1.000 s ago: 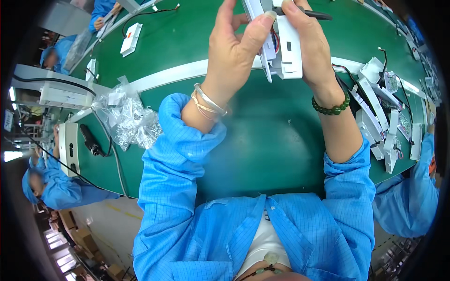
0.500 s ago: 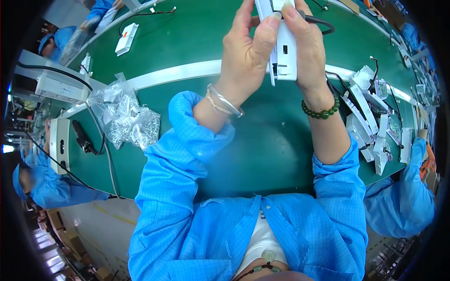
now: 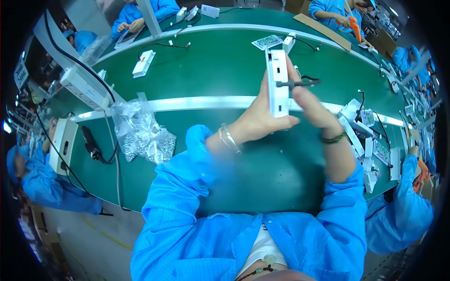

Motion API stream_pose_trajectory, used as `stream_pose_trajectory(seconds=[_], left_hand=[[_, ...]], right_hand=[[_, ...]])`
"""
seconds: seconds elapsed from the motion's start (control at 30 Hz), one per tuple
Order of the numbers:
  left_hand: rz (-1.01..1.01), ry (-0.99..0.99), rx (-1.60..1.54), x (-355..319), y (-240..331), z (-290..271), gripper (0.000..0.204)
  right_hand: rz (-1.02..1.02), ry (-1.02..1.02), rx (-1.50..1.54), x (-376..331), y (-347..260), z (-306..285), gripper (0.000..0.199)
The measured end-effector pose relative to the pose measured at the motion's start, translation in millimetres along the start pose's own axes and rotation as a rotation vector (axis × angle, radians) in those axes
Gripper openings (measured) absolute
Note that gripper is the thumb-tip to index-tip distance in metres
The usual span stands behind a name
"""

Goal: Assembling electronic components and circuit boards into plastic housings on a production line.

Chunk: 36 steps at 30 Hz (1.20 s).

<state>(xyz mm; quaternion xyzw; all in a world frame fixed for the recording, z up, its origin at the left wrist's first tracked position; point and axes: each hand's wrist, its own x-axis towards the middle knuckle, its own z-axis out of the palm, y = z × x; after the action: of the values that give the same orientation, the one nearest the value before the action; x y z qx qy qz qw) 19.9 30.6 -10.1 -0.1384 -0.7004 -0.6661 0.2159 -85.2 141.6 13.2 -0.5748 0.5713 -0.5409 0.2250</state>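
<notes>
My left hand [image 3: 262, 119] grips a white rectangular plastic casing [image 3: 277, 84], held upright on edge above the green work table [image 3: 225, 61]. My right hand [image 3: 311, 110] is closed around a thin dark tool [image 3: 297, 83] whose tip meets the side of the casing. Both sleeves are light blue. The left wrist wears silver bangles, the right a green bead bracelet.
A clear bag of small parts [image 3: 140, 133] lies to the left, with a black cabled tool [image 3: 91, 145] beside it. White casings and circuit boards [image 3: 370, 136] pile up on the right. Another white casing [image 3: 143, 63] lies far left. Co-workers in blue sit around the table.
The view has tilted up, so more of the table shows. My hands with the casing sit lower in the picture, and the casing has turned edge-on with the tool against its side.
</notes>
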Motion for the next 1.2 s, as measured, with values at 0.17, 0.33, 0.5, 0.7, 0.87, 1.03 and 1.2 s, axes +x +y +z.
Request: stream_pose_trajectory(seconds=[0.17,0.33,0.5,0.7,0.87,1.03,1.2], left_hand=[[-0.296,-0.076,-0.083,-12,6,-5,0.094],[-0.241,-0.255,-0.11,-7,28,30,0.096],[-0.073,-0.15,0.218,0,22,31,0.085],[0.006,0.061,0.85,-2,28,22,0.038],[0.146,0.154,0.86,-9,35,27,0.04],[-0.028,0.141,0.668,-8,5,7,0.041],[-0.413,0.296,0.194,-9,-9,-74,0.03]], right_hand=[[0.32,0.055,-0.402,-21,-71,-51,0.054],[-0.309,0.418,-0.159,22,-36,-18,0.059],[-0.574,0.37,-0.474,32,-28,-28,0.036],[-0.255,0.672,-0.276,46,-50,-32,0.042],[-0.769,0.721,-0.804,55,-47,-38,0.041],[-0.338,0.632,-0.627,69,10,-31,0.045],[0.093,0.637,0.291,96,34,-29,0.052]])
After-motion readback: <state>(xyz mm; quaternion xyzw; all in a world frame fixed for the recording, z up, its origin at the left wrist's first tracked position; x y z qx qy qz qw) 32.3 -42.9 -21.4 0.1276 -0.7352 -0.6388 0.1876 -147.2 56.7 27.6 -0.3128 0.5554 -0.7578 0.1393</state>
